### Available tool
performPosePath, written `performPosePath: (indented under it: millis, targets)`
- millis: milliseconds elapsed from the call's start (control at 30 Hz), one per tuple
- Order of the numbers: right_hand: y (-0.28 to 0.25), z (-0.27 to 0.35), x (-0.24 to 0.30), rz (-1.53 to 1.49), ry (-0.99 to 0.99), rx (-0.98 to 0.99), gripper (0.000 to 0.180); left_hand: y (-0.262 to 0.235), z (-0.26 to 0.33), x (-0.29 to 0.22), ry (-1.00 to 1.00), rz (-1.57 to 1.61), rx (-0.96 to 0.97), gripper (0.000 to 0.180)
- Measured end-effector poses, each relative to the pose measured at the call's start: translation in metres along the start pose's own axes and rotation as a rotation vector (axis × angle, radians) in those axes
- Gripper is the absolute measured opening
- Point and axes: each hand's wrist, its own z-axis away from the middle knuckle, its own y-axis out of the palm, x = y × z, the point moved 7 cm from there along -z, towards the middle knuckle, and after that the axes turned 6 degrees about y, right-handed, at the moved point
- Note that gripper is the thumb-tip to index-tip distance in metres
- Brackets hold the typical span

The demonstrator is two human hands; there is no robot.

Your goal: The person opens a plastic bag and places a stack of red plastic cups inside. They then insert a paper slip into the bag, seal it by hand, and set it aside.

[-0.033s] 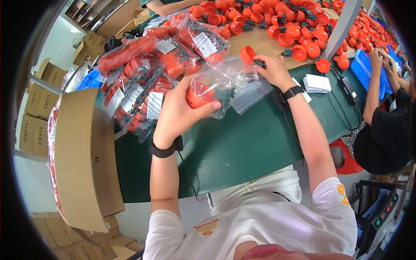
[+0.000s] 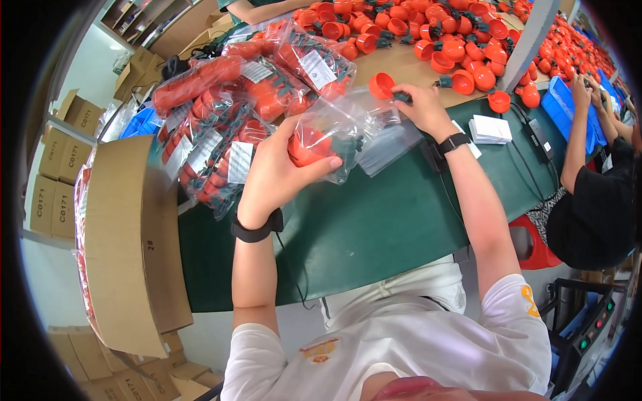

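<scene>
two hands, one bag, one orange cup

the left hand point(image 2: 277, 170) holds a clear plastic bag point(image 2: 338, 130) above the green worktop point(image 2: 374, 227), its grip closed around the bag's lower end, where an orange cup-shaped part point(image 2: 309, 146) sits inside the plastic. the thumb lies across the front of the bag. the right hand point(image 2: 418, 107) reaches further out, just past the bag's open top, its grip pinched on a small dark piece joined to a loose orange cup point(image 2: 382, 85); the fingers hide most of that piece, so its shape is hard to tell. both wrists wear a black band.

to the left of the held bag lies a pile of filled bags point(image 2: 227, 113), each packed with orange parts and bearing a white label, some resting over the edge of the worktop. beside them stands an open cardboard box point(image 2: 124, 234). beyond the right hand a heap of loose orange cups point(image 2: 435, 33) covers a brown board. a small stack of white cards point(image 2: 491, 128) lies on the worktop near the right wrist. at the far right another person in a black top point(image 2: 595, 220) works at a blue tray point(image 2: 568, 107).
</scene>
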Motion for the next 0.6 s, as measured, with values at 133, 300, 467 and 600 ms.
performPosePath:
  millis: [133,300,467,600]
  targets:
    - [-0.048,0.008,0.034,-0.499,-0.104,-0.114,0.031,-0.001,0.000,0.013,-0.069,-0.015,0.028,0.070]
    - [-0.086,0.047,0.092,-0.496,-0.249,0.186,0.028,0.004,0.002,0.019,-0.054,0.058,0.117,0.072]
    - [-0.062,0.057,0.101,-0.613,-0.133,0.561,0.026,0.021,0.002,0.014,-0.029,0.050,0.251,0.073]
    - [-0.039,0.057,0.104,-0.684,-0.093,0.607,0.027,0.030,0.001,0.010,-0.008,0.099,0.232,0.072]
